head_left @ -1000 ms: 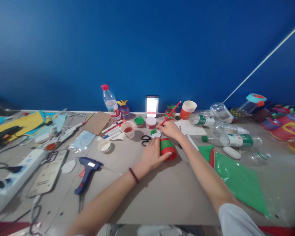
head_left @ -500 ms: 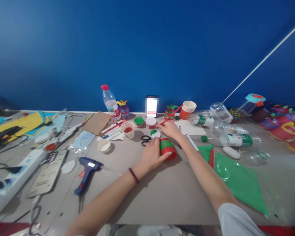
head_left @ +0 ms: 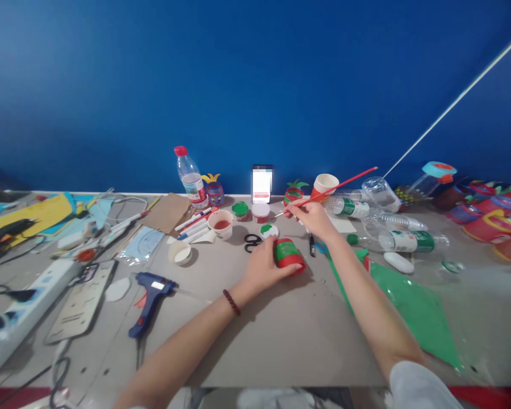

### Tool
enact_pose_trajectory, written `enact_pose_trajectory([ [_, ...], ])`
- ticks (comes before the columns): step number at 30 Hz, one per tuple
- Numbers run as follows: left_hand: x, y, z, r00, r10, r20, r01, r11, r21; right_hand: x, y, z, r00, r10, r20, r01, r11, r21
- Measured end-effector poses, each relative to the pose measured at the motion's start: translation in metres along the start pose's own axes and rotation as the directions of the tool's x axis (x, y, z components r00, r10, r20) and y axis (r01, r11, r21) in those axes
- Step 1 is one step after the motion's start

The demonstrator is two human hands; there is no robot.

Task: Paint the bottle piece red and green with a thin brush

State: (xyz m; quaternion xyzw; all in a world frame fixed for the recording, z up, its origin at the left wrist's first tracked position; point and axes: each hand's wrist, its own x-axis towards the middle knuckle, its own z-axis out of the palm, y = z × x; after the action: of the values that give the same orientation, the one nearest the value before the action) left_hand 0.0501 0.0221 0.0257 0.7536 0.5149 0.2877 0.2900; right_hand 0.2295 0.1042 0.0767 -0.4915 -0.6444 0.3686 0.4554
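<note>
My left hand (head_left: 262, 267) is wrapped round a red cup with a green painted band (head_left: 288, 254) that lies on its side on the table. My right hand (head_left: 311, 218) pinches a long red paintbrush (head_left: 339, 186), raised a little, with the handle slanting up to the right and the tip just above a small lid of green paint (head_left: 269, 230). A green paint pot (head_left: 241, 210) and a red-and-white pot (head_left: 260, 212) stand just behind the lid.
Black scissors (head_left: 251, 242), a white cup of red liquid (head_left: 221, 223), pens and a water bottle (head_left: 190, 177) lie left of the hands. A blue glue gun (head_left: 150, 294) is nearer left. Plastic bottles (head_left: 402, 241), stacked cups (head_left: 324, 186) and green sheet (head_left: 409, 307) fill the right.
My right hand has lifted off the green paint lid and moved slightly right, swinging the brush handle lower and out to the right. The left hand stays on the cup.
</note>
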Motion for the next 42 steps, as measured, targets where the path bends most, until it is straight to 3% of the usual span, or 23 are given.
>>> enact_pose_trajectory([
  [4, 0.001, -0.001, 0.002, 0.991, 0.032, -0.130, -0.045, 0.994, -0.099, -0.017, -0.009, -0.013, 0.997, 0.034, -0.070, -0.017, 0.973, 0.229],
  [8, 0.002, -0.003, 0.003, 0.961, 0.102, -0.258, -0.143, 0.979, -0.146, -0.043, -0.012, -0.019, 0.993, 0.083, -0.090, -0.052, 0.953, 0.299],
  [11, 0.004, -0.005, 0.002, 0.944, 0.145, -0.295, -0.198, 0.968, -0.155, -0.061, -0.010, -0.019, 0.993, 0.073, -0.097, -0.038, 0.946, 0.322],
  [23, 0.004, -0.015, 0.008, 0.915, 0.272, -0.299, -0.266, 0.962, 0.059, -0.085, -0.009, -0.006, 0.999, 0.002, -0.039, 0.001, 0.996, 0.093],
  [42, 0.003, -0.009, 0.004, 0.899, 0.307, -0.311, -0.299, 0.951, 0.073, -0.084, -0.007, -0.012, 0.998, -0.026, -0.050, 0.024, 0.999, -0.040],
])
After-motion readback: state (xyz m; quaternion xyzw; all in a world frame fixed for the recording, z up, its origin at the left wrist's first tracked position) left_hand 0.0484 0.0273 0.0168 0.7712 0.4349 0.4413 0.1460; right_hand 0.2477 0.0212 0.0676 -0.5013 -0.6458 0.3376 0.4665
